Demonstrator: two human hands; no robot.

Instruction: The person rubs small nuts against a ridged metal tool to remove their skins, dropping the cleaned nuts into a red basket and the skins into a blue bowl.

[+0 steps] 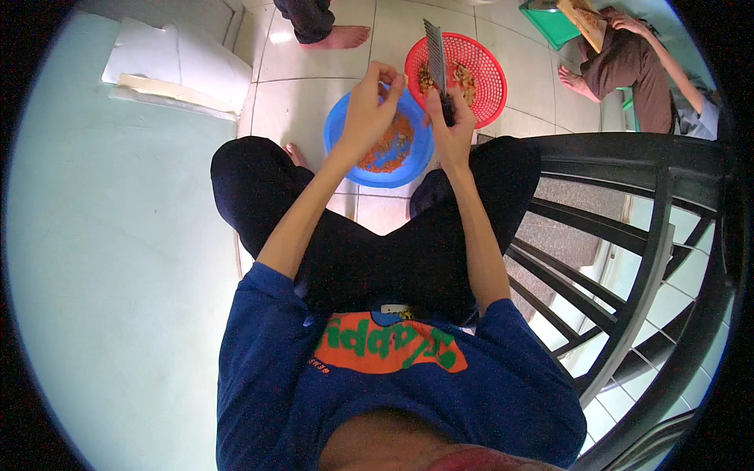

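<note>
My right hand [453,129] is closed round the black handle of a knife with a ridged, wavy metal blade [434,51], which points up and away from me. My left hand [369,110] is raised over the near blue basin, its fingers curled together. A small pale yellowish bit shows at those fingertips, too small to name. Orange chopped pieces [385,157] cover the bottom of the blue basin [334,129]. Just behind the knife stands a red perforated basket [491,82], with pale and brownish pieces [465,82] inside.
Black railings [613,157] run along my right side. A person's bare foot [345,37] is on the tiles ahead. At the far right another person [640,78] sits with a wooden board [585,22] and a green tray [547,23]. A pale wall [118,235] borders my left.
</note>
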